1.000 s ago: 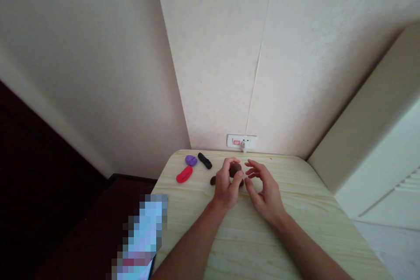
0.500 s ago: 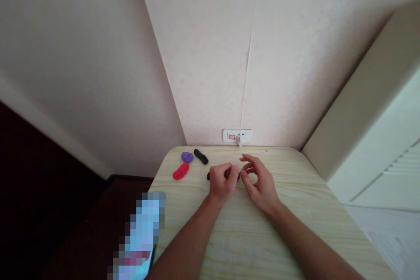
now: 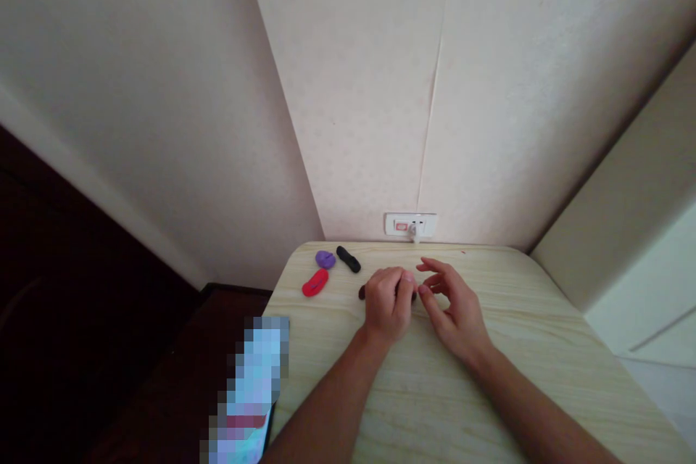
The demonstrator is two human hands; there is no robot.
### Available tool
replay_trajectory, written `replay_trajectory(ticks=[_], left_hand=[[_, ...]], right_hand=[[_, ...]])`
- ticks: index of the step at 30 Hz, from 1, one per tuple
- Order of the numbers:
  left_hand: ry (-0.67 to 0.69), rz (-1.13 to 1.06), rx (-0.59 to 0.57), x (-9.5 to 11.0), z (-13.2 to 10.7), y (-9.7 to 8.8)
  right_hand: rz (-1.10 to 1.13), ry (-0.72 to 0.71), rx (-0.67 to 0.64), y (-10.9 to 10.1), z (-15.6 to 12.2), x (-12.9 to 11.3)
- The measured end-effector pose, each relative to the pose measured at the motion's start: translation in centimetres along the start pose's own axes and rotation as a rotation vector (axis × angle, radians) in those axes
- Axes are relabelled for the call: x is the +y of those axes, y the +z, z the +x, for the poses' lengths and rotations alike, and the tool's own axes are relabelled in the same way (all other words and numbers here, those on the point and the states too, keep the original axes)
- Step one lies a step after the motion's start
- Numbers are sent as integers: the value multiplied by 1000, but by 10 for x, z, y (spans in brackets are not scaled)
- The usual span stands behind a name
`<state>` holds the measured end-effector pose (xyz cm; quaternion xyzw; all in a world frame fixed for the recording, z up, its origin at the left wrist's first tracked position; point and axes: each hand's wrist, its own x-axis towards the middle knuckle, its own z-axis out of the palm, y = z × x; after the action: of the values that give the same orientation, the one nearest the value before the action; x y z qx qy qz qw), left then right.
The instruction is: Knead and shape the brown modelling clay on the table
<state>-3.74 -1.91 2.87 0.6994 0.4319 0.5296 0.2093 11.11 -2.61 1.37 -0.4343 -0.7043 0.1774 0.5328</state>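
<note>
My left hand [image 3: 387, 304] is closed around a dark brown piece of modelling clay [image 3: 362, 293] low over the table. One end of the clay sticks out to the left of the fist, and a bit shows at the right beside the thumb; the middle is hidden. Just to the right, my right hand [image 3: 451, 304] has its fingers apart and curved, with its thumb tip close to the clay's right end. Nothing shows inside it. Left of the hands lie a black clay roll [image 3: 349, 259], a purple clay lump [image 3: 325, 259] and a red clay piece [image 3: 315, 283].
A pale wood-grain table [image 3: 424, 391] stands against a papered wall. Low on the wall is a socket plate [image 3: 425, 224] with a white plug [image 3: 414, 232] in it. A blurred-out screen [image 3: 253, 384] lies by the table's left edge. A pale cabinet [image 3: 641, 261] stands at right.
The whole scene has shifted right as my head turned slightly left. My left fist has rolled a little over the brown clay, covering more of it. My right hand keeps its pose.
</note>
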Motion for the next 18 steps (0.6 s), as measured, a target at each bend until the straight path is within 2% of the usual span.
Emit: replay_trajectory(ticks=[6, 13, 18], left_hand=[[-66, -90, -14, -2, -2, -1], [-83, -63, -37, -2, 0, 2], [-126, -98, 18, -7, 0, 4]], right_hand=[[5, 54, -9, -2, -1, 0], [36, 83, -18, -1, 0, 0], [56, 104, -34, -1, -2, 2]])
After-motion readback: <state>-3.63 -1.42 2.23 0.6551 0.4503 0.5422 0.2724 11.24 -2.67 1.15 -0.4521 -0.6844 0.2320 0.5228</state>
